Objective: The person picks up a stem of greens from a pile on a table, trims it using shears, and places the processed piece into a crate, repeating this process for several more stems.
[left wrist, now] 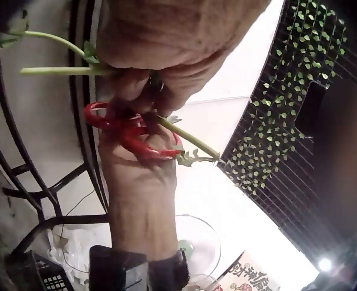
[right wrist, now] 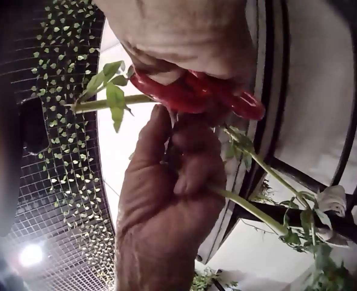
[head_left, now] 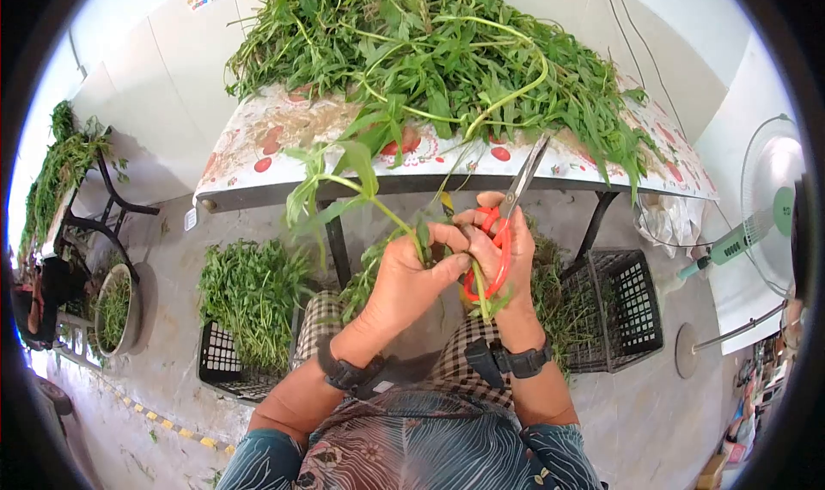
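Observation:
My left hand (head_left: 402, 286) pinches a green leafy stem (head_left: 378, 205) between thumb and fingers, its leafy top leaning to the upper left. Close beside it, my right hand (head_left: 514, 262) holds red-handled scissors (head_left: 501, 262), the blades pointing up and away toward the table. A cut-looking stem end (head_left: 481, 292) sticks out below the right fingers. In the left wrist view, stems (left wrist: 187, 138) pass out on both sides of the hands, next to the red handles (left wrist: 143, 145). The right wrist view shows the left fingers (right wrist: 193, 151) meeting the right hand under the handles.
A large heap of leafy stems (head_left: 430, 60) covers much of the table (head_left: 258, 146). Below stand a black crate of greens (head_left: 225, 365) on the left and black crates (head_left: 636, 310) on the right. A fan (head_left: 769, 202) is at the far right, a round basin (head_left: 129, 310) at the left.

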`<state>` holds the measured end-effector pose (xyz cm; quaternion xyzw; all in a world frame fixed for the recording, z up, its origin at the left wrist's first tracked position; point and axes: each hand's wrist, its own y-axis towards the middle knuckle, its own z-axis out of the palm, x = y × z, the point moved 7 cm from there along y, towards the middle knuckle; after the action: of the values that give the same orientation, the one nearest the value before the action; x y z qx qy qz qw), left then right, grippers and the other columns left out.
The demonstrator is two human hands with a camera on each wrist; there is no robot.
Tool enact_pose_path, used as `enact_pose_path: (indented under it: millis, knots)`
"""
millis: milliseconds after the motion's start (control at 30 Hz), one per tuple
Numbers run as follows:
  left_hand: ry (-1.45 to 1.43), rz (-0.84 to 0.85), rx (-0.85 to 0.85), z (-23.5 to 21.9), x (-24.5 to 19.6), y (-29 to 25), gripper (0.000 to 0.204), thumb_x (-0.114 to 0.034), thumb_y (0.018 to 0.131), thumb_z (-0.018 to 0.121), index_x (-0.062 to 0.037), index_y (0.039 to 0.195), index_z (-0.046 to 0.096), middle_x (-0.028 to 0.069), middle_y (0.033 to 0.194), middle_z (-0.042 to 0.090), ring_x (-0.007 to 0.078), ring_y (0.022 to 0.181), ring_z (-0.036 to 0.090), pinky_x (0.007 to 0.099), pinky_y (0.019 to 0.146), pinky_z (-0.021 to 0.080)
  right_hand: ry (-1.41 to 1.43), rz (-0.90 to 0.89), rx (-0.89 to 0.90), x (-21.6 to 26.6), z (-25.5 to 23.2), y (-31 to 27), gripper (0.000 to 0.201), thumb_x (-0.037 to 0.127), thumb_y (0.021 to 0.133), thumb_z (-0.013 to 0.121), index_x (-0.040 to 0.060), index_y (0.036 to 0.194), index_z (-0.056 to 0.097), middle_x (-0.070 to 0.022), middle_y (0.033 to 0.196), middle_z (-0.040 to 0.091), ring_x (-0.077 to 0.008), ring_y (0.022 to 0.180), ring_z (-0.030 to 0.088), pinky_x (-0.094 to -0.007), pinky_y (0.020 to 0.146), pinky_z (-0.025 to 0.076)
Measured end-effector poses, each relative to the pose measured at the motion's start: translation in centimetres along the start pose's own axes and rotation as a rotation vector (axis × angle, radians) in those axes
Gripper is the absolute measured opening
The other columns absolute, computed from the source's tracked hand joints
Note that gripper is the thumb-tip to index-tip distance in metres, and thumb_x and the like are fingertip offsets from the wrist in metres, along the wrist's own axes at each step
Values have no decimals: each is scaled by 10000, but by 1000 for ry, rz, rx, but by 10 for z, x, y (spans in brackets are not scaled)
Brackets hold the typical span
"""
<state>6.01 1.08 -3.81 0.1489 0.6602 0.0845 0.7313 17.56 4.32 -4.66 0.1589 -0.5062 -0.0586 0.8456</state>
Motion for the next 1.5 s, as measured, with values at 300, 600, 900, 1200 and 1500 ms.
enact_pose_path:
  millis: [300, 600, 900, 1200, 1500]
  knots:
    - [-299, -346, -46, -37, 39, -25, 242, -257, 885, 566, -28, 959, 588, -5, 706, 527, 44, 500, 369, 185, 400, 237, 92, 95, 9, 6, -14, -5, 387, -76, 754, 512, 40, 1115, 434, -59, 826, 590, -133, 693, 570, -267, 609, 490]
    - [-678, -814, 63, -42, 85, -61, 380, -391, 894, 530, -22, 978, 565, 6, 696, 535, 58, 469, 383, 183, 383, 245, -71, 262, 394, 4, 28, -34, 378, -94, 725, 501, 5, 1086, 447, -49, 798, 572, -129, 738, 564, -251, 629, 463]
    - [-711, -908, 26, -50, 82, -88, 233, -256, 849, 619, -38, 925, 593, 27, 754, 590, 70, 515, 470, 177, 411, 346, -82, 319, 461, -27, 46, -60, 400, -50, 773, 585, 8, 1145, 451, -93, 834, 602, -157, 772, 578, -301, 713, 479]
    - [-684, -329, -56, -144, -9, -119, 219, -227, 811, 650, -100, 905, 498, -38, 636, 412, 53, 467, 347, 193, 385, 292, -101, 297, 283, -4, 4, -60, 341, 201, 825, 644, 15, 1074, 504, -74, 745, 614, -124, 625, 562, -237, 552, 454]
    - [-739, 213, -302, -196, -94, -117, 303, -132, 874, 553, -76, 1160, 471, -15, 808, 458, 74, 587, 337, 201, 443, 290, -146, 258, 306, -6, 3, -71, 610, 487, 793, 626, 17, 1143, 458, -110, 837, 607, -122, 720, 548, -243, 587, 471]
